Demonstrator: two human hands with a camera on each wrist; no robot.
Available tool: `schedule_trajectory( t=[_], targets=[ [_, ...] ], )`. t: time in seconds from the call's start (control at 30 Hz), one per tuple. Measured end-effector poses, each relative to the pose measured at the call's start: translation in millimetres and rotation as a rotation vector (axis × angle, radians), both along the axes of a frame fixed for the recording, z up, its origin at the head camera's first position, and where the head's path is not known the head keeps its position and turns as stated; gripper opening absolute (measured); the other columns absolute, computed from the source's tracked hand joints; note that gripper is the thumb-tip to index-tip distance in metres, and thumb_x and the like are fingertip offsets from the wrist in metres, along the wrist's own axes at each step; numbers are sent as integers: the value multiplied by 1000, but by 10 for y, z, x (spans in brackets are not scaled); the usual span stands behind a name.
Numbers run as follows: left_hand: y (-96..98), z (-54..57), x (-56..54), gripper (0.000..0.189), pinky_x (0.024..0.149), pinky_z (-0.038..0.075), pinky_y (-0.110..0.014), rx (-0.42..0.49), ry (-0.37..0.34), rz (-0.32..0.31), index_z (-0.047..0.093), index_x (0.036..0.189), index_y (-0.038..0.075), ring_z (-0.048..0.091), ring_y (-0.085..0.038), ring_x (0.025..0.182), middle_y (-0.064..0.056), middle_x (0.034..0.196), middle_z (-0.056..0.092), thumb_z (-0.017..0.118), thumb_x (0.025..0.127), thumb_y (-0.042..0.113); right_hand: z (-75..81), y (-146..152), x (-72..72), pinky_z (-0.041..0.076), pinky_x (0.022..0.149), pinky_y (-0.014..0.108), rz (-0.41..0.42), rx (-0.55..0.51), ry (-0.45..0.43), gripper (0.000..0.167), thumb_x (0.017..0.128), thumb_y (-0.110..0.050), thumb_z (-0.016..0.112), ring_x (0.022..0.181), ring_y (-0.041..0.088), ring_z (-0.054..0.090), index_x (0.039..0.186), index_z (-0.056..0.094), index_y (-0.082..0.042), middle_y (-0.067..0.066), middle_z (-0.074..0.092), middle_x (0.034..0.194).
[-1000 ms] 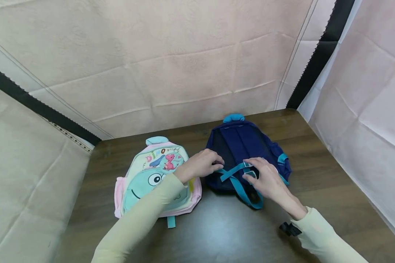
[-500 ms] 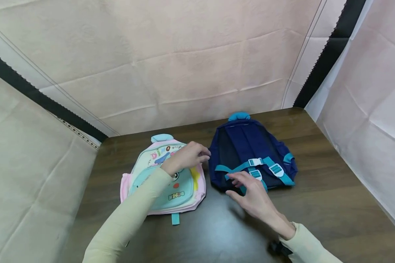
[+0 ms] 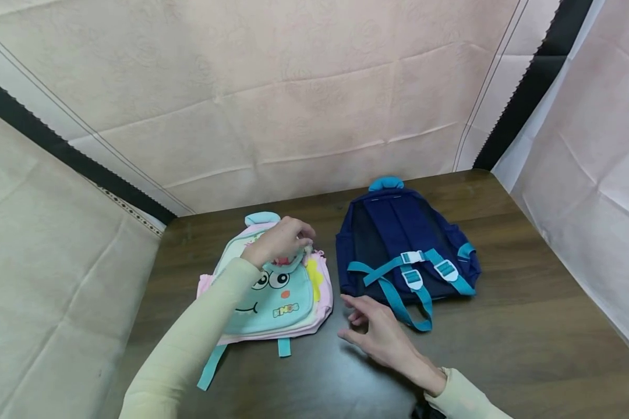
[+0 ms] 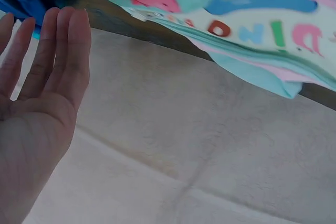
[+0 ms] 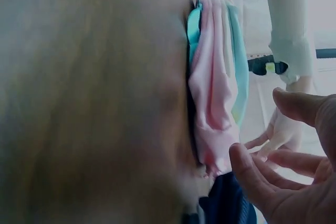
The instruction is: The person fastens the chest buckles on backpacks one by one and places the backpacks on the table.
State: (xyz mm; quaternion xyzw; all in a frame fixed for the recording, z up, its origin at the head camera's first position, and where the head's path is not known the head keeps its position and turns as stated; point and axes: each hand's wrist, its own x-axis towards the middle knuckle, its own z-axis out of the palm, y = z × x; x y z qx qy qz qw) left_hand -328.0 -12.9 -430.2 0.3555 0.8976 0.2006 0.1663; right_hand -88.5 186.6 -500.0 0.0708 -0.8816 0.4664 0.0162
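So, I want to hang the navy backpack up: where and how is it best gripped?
Probably by the blue handle, coming from above: the navy backpack lies with its straps up, and this loop juts from its far end, away from the loose straps at the near end.

Head view looked forward and down from farthest back, over table (image 3: 508, 302) and pink-and-mint backpack (image 3: 279, 298). Left-wrist view faced cloth wall (image 4: 178, 140) past left hand (image 4: 44, 98), close, upside down. Right-wrist view skimmed table low, sideways. Wrist views shared that backpack.
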Motion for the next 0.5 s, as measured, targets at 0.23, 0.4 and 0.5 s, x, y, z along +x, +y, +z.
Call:
schedule_trajectory(
  t=[0.23,0.4,0.5],
  targets=[
    [-58,-15,-148,33,112,59,-50,-71,24,46,73,139,4,73,-32,126,-17,140,75,69,107,12,-95,-108,-20,64,87,30,-7,-27,-128,76,86,-18,94,102,22,73,152,59,1,18,71,133],
    [-57,-33,-274,35,115,57,-51,-95,-3,62,72,142,5,70,-35,132,-17,145,72,69,107,10,-165,-177,-51,64,89,31,-5,-31,-176,83,87,-21,93,106,21,73,156,54,2,19,67,142],
    [-53,-60,-346,37,117,55,-52,-109,-6,68,70,143,5,68,-36,134,-17,146,70,68,106,7,-197,-215,-69,64,88,31,-2,-35,-195,84,88,-25,93,105,17,73,157,52,2,17,67,143]
  ],
)
